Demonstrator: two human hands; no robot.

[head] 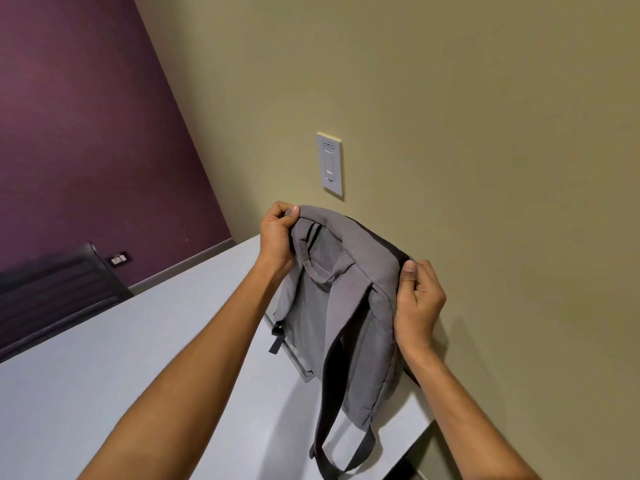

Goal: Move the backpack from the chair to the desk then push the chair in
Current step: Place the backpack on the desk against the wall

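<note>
A grey backpack (341, 306) stands upright on the white desk (121, 358), close to the beige wall, with its straps side toward me. One dark strap hangs down over the desk's near edge. My left hand (277, 233) pinches the bag's top left corner. My right hand (417, 299) grips its top right corner. A dark chair (59, 289) shows at the far left, behind the desk.
A white wall switch (329, 164) sits on the beige wall just above the bag. A purple wall with a small socket plate (118, 259) is at the left. A grey cable hatch (304, 368) in the desk lies under the bag.
</note>
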